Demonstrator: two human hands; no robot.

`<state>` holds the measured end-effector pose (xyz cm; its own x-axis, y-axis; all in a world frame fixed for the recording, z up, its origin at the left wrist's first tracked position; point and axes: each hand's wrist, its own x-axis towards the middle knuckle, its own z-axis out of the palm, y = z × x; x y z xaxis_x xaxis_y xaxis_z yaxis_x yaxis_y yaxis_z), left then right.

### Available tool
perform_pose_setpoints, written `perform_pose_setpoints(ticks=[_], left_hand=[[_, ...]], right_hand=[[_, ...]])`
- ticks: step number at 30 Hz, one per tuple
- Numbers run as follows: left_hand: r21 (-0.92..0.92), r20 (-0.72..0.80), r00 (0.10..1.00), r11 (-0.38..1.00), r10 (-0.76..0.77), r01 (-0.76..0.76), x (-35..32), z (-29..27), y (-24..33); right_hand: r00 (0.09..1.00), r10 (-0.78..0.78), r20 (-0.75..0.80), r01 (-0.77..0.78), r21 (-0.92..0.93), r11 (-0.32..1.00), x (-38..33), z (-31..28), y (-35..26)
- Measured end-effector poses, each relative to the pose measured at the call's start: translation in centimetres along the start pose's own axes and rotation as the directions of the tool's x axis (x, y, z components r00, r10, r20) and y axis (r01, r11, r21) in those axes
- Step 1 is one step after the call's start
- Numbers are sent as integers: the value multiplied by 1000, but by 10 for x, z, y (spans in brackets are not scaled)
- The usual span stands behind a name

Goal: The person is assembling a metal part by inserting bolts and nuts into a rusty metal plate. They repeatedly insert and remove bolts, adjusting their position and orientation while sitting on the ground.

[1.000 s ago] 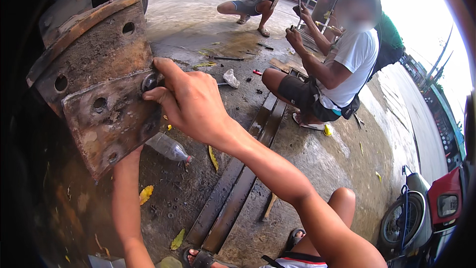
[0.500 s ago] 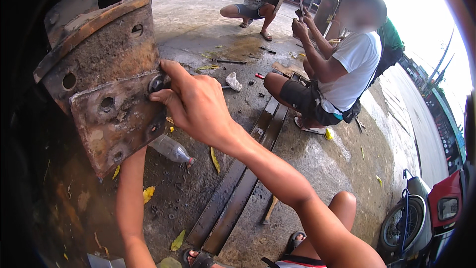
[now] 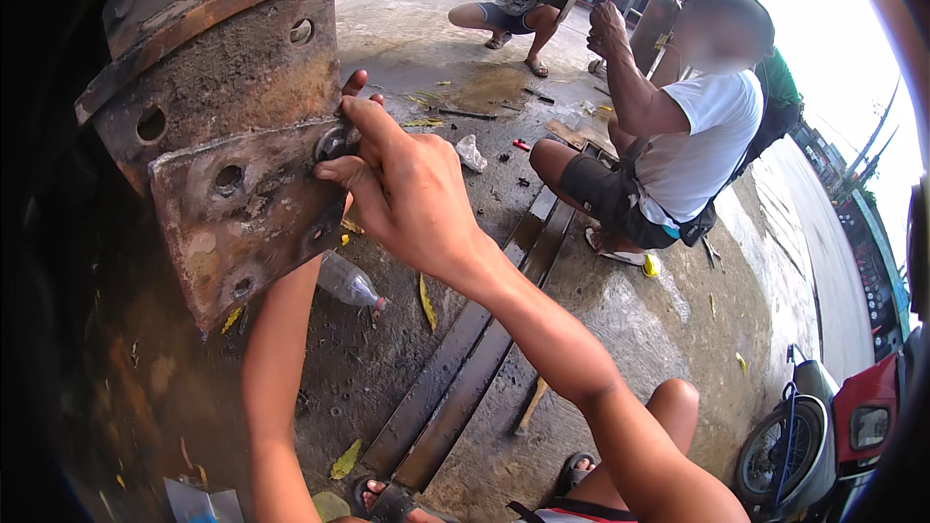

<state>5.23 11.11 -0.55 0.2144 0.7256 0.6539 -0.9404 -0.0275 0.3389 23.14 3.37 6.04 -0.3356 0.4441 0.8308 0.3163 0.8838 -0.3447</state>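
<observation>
1. Right hand [image 3: 412, 196]: raised to the corner of a rusty metal plate [image 3: 247, 218], its fingers gathered and pinching a small round bolt head [image 3: 332, 144] at the plate's upper right hole.
2. Bolt head: lies directly under the right fingertips, at the edge where the plate meets the curved rusty brake shoe [image 3: 218, 77] above it.
3. Left hand [image 3: 356, 85]: reaches up behind the plate; only two fingertips show past the plate's edge, just above the right hand. Whether they grip anything cannot be told.
4. Rusty metal plate: tilted, with several open holes left of the right hand.
5. Clear plastic bottle [image 3: 349, 283]: lies on the concrete ground below the right wrist, beside the left forearm.
6. Metal rails [image 3: 465, 368]: two parallel strips on the ground, running beneath the right forearm.
7. Seated person in a white shirt [image 3: 693, 150]: well beyond the right hand, to its right, hands raised.
8. Squatting person [image 3: 509, 10]: farther off, above the right hand.
9. Motorcycle [image 3: 833, 431]: far right of the right forearm.
</observation>
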Motion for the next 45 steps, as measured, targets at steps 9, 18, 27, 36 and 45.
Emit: perform_pose_setpoints(ticks=[9, 18, 27, 36, 45], left_hand=[[88, 298, 944, 989, -138, 117, 11, 7, 13], [120, -40, 999, 993, 11, -6, 10, 12, 0], [14, -107, 994, 1000, 14, -12, -10, 22, 3], [120, -268, 963, 993, 33, -1, -5, 43, -2], [154, -224, 973, 988, 46, -12, -17, 42, -5]], right_hand=[[1000, -3, -1, 3, 55, 998, 3, 9, -8], [997, 54, 62, -56, 31, 998, 4, -1, -14], [994, 78, 73, -82, 45, 996, 5, -1, -17], [997, 61, 56, -64, 45, 997, 7, 0, -17], [993, 78, 87, -84, 64, 994, 7, 1, -15]])
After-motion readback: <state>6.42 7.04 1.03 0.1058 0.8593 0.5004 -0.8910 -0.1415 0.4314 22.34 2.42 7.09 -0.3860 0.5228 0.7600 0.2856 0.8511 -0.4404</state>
